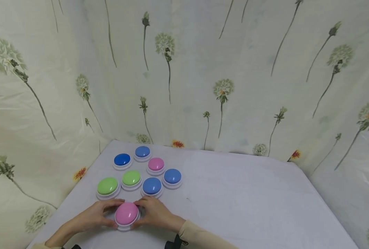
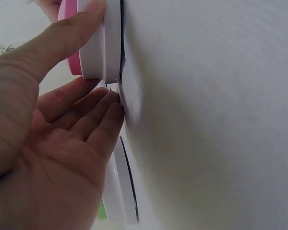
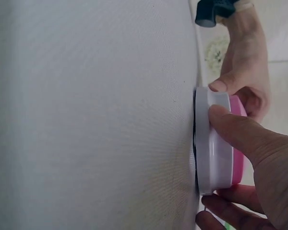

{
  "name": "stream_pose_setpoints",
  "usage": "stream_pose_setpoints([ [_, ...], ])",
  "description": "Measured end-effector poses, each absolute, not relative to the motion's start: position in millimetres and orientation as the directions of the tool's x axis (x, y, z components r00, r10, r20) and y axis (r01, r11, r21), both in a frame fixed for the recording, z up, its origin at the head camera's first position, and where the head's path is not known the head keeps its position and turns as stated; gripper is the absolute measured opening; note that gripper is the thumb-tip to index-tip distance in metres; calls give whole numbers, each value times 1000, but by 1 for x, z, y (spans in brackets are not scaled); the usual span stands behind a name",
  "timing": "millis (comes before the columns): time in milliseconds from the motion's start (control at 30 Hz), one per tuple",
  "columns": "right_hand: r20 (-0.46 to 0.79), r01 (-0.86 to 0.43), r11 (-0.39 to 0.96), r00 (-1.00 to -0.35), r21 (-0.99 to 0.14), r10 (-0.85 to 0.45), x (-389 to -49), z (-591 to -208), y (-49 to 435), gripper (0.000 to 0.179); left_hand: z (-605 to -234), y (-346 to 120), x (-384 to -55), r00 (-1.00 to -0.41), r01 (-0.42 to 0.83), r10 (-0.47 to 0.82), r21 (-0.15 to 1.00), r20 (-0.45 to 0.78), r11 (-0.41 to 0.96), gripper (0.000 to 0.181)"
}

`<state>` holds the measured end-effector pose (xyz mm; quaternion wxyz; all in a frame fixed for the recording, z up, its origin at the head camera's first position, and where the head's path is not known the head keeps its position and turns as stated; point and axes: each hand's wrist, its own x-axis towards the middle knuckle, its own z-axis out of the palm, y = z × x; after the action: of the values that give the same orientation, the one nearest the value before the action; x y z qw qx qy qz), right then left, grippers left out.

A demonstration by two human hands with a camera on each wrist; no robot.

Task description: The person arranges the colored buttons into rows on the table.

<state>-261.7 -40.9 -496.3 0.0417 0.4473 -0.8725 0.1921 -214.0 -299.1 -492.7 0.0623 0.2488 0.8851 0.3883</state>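
Note:
A pink dome button point(image 1: 126, 213) on a white base sits on the white table point(image 1: 250, 207) near its front edge. My left hand point(image 1: 110, 213) grips its left side and my right hand point(image 1: 140, 213) grips its right side, fingers curled round the rim. In the left wrist view the thumb point(image 2: 72, 33) presses the white base of the pink button point(image 2: 110, 28), and the other fingers point(image 2: 93, 112) touch the cloth beside it. The right wrist view has the right thumb point(image 3: 235, 132) on the base of the same button point(image 3: 236, 167), with the left thumb point(image 3: 224, 85) opposite.
Behind the held button stand several more: two green ones point(image 1: 107, 186) point(image 1: 131, 178), a second pink one point(image 1: 155, 165) and several blue ones, the nearest point(image 1: 152, 186) just beyond my fingers. Flowered curtains point(image 1: 203, 69) close in the table's back and sides.

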Motion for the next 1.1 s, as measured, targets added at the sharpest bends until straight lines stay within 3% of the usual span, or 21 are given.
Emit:
stream_pose_setpoints([
  [333, 213, -776, 526, -612, -349, -761, -261, -493, -40, 71, -485, -298, -213, -870, 333, 493, 766, 25, 549, 67],
  [1100, 204, -761, 510, -617, -401, -760, -261, -481, -34, 69, -475, -294, -209, -851, 348, 522, 812, 63, 468, 59],
])
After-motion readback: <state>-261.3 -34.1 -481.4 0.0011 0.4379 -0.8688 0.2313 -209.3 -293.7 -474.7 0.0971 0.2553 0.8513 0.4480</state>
